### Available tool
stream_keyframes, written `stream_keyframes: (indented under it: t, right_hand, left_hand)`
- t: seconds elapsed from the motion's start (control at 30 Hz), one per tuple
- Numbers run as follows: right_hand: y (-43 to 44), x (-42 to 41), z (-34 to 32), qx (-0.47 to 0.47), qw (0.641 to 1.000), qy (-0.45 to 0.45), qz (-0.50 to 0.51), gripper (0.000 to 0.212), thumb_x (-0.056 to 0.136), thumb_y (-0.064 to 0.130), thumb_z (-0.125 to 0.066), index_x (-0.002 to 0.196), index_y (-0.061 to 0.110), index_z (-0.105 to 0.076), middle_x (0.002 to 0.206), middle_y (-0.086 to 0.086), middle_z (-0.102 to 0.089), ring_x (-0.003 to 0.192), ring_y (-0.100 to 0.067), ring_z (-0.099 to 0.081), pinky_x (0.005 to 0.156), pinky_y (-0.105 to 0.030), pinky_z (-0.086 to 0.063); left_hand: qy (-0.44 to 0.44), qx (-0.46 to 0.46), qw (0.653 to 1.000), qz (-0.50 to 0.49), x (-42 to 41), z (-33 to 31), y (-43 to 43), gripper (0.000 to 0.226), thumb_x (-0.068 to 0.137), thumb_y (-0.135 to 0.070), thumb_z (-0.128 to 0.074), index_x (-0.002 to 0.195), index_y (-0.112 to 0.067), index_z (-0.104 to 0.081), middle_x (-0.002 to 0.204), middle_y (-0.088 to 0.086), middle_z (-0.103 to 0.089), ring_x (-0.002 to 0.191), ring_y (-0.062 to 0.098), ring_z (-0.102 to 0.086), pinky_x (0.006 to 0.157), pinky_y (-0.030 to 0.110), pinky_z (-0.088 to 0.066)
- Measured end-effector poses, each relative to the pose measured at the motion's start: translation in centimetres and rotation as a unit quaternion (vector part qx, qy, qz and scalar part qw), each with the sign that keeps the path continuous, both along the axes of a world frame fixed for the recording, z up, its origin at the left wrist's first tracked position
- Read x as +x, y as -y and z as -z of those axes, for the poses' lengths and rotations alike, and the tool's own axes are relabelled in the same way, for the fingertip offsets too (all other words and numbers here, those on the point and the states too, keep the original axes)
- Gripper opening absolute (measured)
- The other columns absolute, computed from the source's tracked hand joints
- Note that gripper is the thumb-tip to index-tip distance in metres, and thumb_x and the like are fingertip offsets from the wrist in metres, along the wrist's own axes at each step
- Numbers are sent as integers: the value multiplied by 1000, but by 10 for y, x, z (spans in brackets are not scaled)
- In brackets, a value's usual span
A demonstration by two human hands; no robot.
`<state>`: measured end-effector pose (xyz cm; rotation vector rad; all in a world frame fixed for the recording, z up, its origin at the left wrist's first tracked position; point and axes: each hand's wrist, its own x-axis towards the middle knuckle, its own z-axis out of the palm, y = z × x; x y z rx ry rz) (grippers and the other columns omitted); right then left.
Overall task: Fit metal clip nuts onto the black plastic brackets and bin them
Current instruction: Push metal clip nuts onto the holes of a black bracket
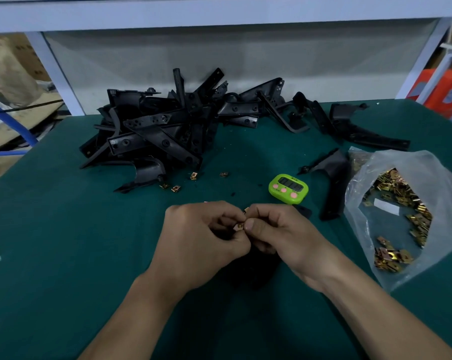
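- Bench (63, 255): green mat, fills the lower frame.
- Bracket pile (152, 126), upper left of centre: a big heap, no nuts visible on it; judged still to be done.
- Loose nuts (175, 188): four, at the pile's near edge.
- Left hand (201, 237), centre: grip closed, fingertips pinching a clip nut (238, 226).
- Right hand (279, 235), touching the left: grip closed, thumb and fingers pinching the same clip nut.
- Bracket (251, 271): dark, under both hands; whether the nut is seated cannot be told.
- Timer (288, 188): green, just beyond the hands.
- Lone bracket (331, 178), right of the timer, beside the bag.
- Bag (401, 203), right edge: open, well stocked with nuts.
- Bin: none in view.
- Progress: judged early; one fitting in hand, most brackets waiting.
- Obstructions: nothing blocks the hands, though the timer sits near.
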<state>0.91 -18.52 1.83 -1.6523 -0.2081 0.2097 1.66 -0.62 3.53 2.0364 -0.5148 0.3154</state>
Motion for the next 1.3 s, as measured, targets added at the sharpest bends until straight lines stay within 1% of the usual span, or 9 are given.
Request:
stream_keyframes:
  t: [0.2, 0.33, 0.53, 0.77, 0.9, 1.03, 1.1, 1.2, 1.3]
  right_hand:
    - [7, 1, 0, -49, 998, 20, -40, 20, 92, 33, -62, 82, 17, -69, 66, 3, -51, 63, -12, -42, 61, -34, -33]
    - [8, 0, -2, -34, 996, 13, -79, 17, 93, 31, -62, 81, 36, -74, 69, 13, -53, 62, -4, -44, 59, -19, -37]
    - [12, 0, -6, -23, 998, 9, -54, 20, 92, 29, -62, 74, 21, -67, 61, 1, -46, 58, -12, -35, 54, -25, -26]
    - [13, -3, -9, -71, 994, 23, -79, 27, 93, 39, -60, 68, 29, -59, 61, 3, -44, 60, -17, -34, 56, -33, -25]
    - [14, -5, -8, -70, 993, 30, -93, 25, 93, 36, -60, 71, 24, -59, 62, -1, -43, 62, -21, -34, 58, -35, -25]
    - [14, -5, -14, -59, 994, 19, -92, 22, 94, 32, -60, 73, 24, -60, 61, -1, -46, 60, -20, -35, 55, -30, -26]
    - [18, -1, -15, -132, 989, 67, 2, 24, 92, 36, -61, 71, 25, -60, 57, 6, -52, 55, -12, -42, 53, -28, -32]
    - [27, 4, -7, -355, 906, 135, 188, 26, 92, 35, -67, 69, 23, -61, 58, 7, -58, 58, -15, -53, 60, -35, -45]
    - [24, 1, -1, -432, 875, 127, 178, 20, 92, 30, -67, 73, 22, -65, 67, 7, -62, 70, -19, -58, 67, -34, -46]
  left_hand:
    - [-90, -25, 994, 49, 5, -2, -6, 20, 62, -19, -71, 77, -30, -78, 67, -8, -73, 61, 8, -71, 60, 21, -57]
    - [-54, 29, 996, 64, 2, -4, -9, 19, 63, -25, -69, 79, -30, -78, 67, -10, -72, 59, 7, -69, 56, 24, -57]
    - [-50, -15, 995, 81, 1, -3, -9, 32, 71, -8, -77, 91, -32, -80, 83, -13, -77, 76, 7, -75, 70, 20, -59]
    - [-81, -13, 993, 88, 3, -1, -6, 18, 64, -16, -70, 79, -23, -76, 72, -3, -73, 63, 9, -68, 58, 28, -55]
    - [-163, -73, 977, 118, 12, 0, -12, 22, 64, -3, -69, 76, -17, -81, 68, 5, -74, 60, 8, -61, 57, 21, -49]
    - [-191, -174, 963, 70, 15, 4, -9, 23, 65, -2, -69, 78, -16, -82, 69, 7, -75, 60, 10, -64, 57, 19, -51]
    - [-197, -209, 958, 26, 18, 6, -9, 22, 67, -4, -75, 79, -20, -82, 70, 8, -76, 61, 12, -67, 58, 20, -53]
    - [-201, -210, 956, -39, 24, 12, -11, 23, 78, -2, -79, 82, -24, -83, 69, 9, -75, 60, 10, -67, 57, 15, -49]
    - [-214, -211, 951, -80, 24, 15, -9, 16, 87, -10, -70, 74, -14, -78, 63, 10, -70, 50, 15, -61, 48, 16, -44]
